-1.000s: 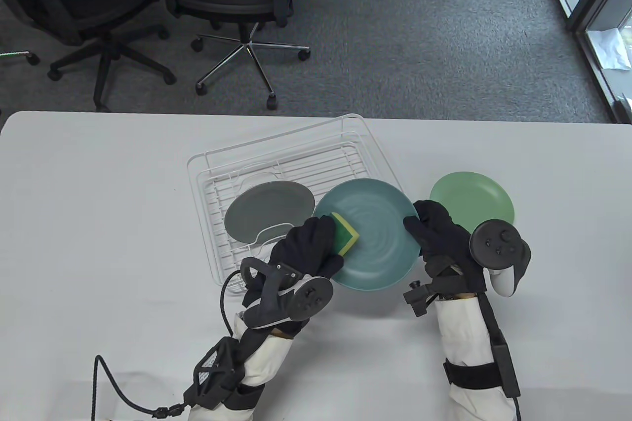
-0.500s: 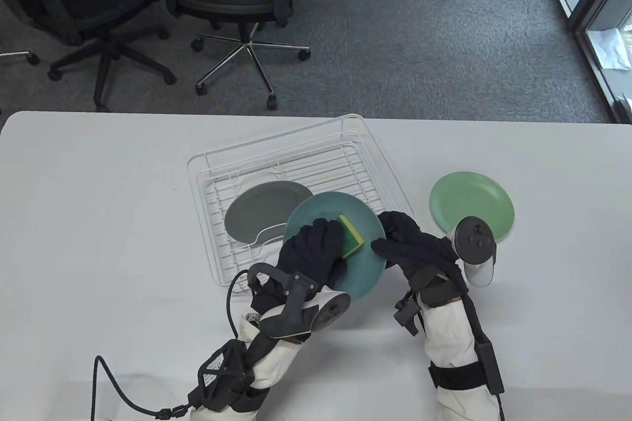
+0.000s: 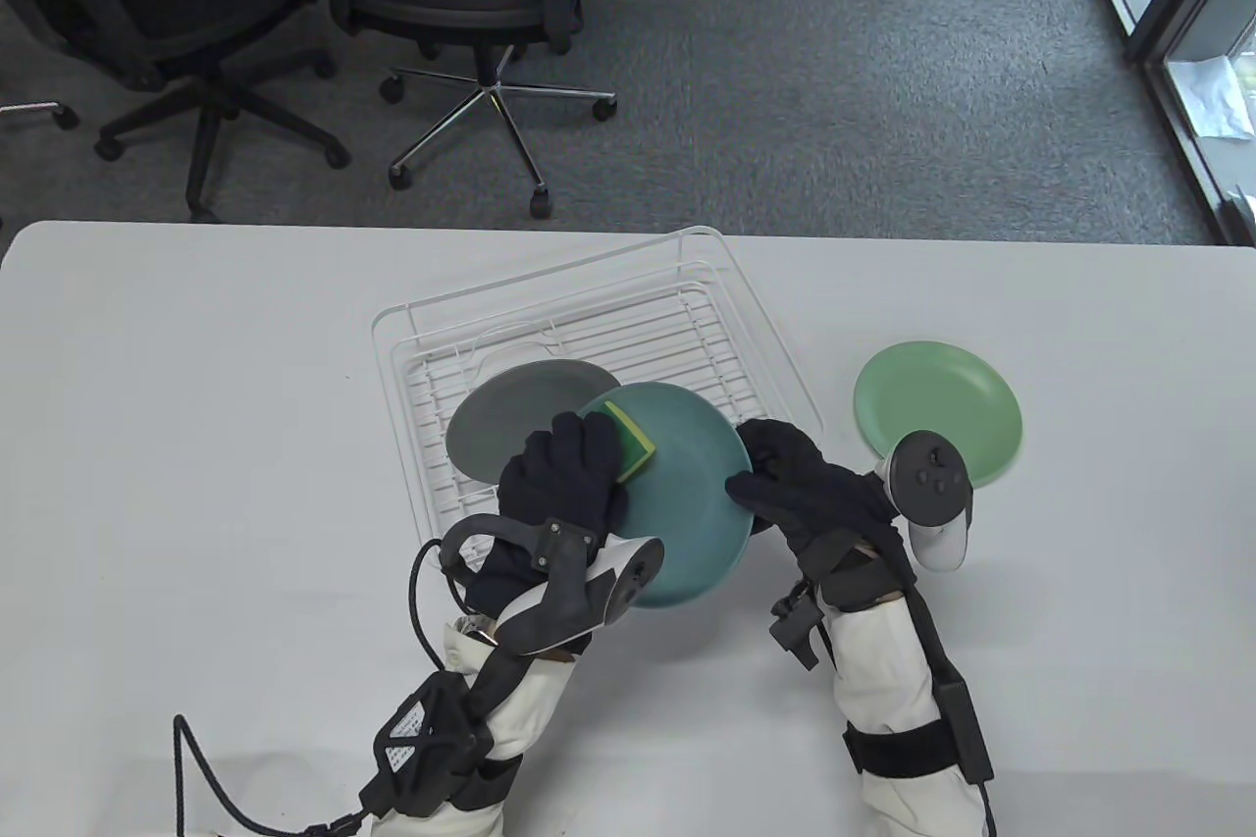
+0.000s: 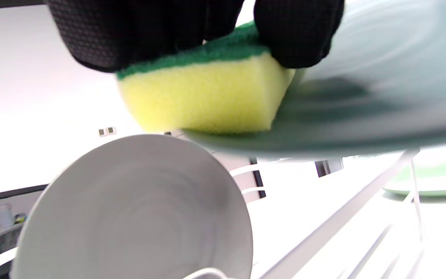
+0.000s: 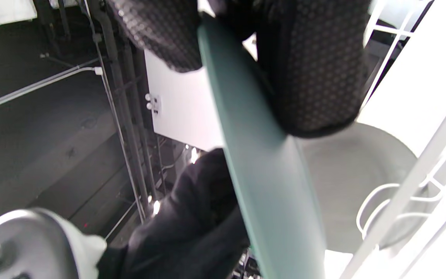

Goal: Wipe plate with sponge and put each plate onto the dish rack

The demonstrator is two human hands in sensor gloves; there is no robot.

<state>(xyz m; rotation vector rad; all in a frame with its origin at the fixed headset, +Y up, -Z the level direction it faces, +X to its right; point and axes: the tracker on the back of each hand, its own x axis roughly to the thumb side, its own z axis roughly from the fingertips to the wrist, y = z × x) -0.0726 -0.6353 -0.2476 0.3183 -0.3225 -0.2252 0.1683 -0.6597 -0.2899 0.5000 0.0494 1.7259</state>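
Teal plate [image 3: 687, 494] held tilted above the dish rack's [image 3: 579, 327] near right corner, right hand [image 3: 795, 489] fingers pinching its right rim. Left hand [image 3: 564, 474] grips the sponge [image 3: 631, 438], pressing it on the plate's upper-left face. Rack's free space lies just behind the plate, beside the grey plate [image 3: 510, 420]; right hand is placed to carry it in.

Teal plate [image 4: 381, 89] motion-blurred in left wrist view, cut by its right edge.

I can read no text, brand or number anywhere. The small white label [image 3: 402, 753] strapped to my left forearm carries print, but it is too small to make out.
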